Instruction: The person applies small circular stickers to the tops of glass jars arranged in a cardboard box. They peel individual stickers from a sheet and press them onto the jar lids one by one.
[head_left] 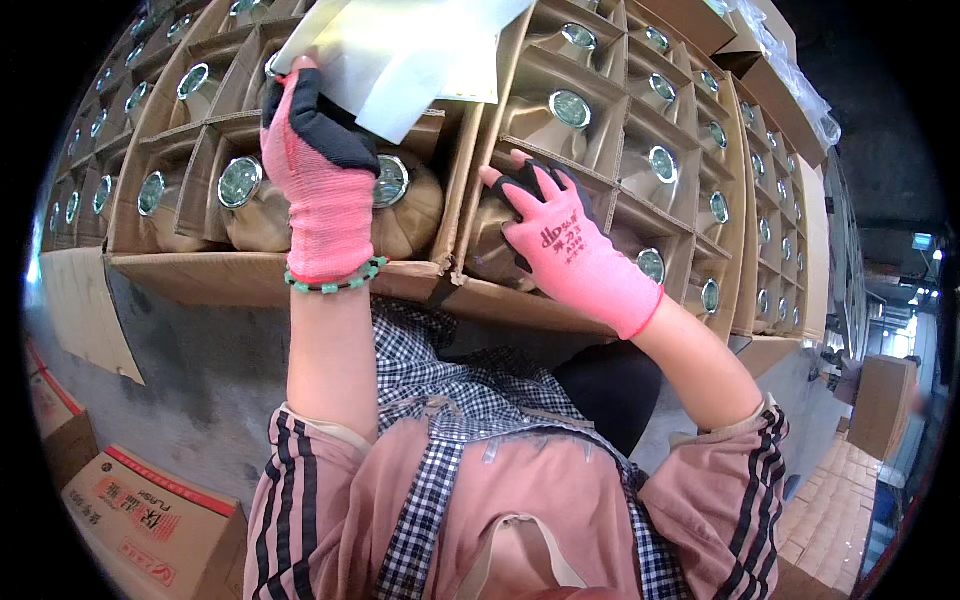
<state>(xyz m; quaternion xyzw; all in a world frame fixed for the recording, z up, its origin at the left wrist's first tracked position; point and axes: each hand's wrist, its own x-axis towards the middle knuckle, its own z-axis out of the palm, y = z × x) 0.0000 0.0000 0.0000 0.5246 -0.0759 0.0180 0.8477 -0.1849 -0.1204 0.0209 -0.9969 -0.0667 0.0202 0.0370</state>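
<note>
Top centre, the left hand (322,160) clutched pale sheets (400,60)! Mid-frame, the right hand (560,220), fingers parted, covered a boxed flask (490,245); whether it gripped, I couldn't tell.

Pink-and-black gloves (575,250) at centre; a whitish sheet (400,60) at upper centre; bronze, silver-rimmed flasks (412,220); brown cartons (215,280); below, a black-and-white checked apron (430,375) and dusty-pink sleeves (725,490), black-striped.

The top edge is cutting off the pale sheets (410,55); the right hand (555,220) is partly hiding a flask (492,242).
</note>
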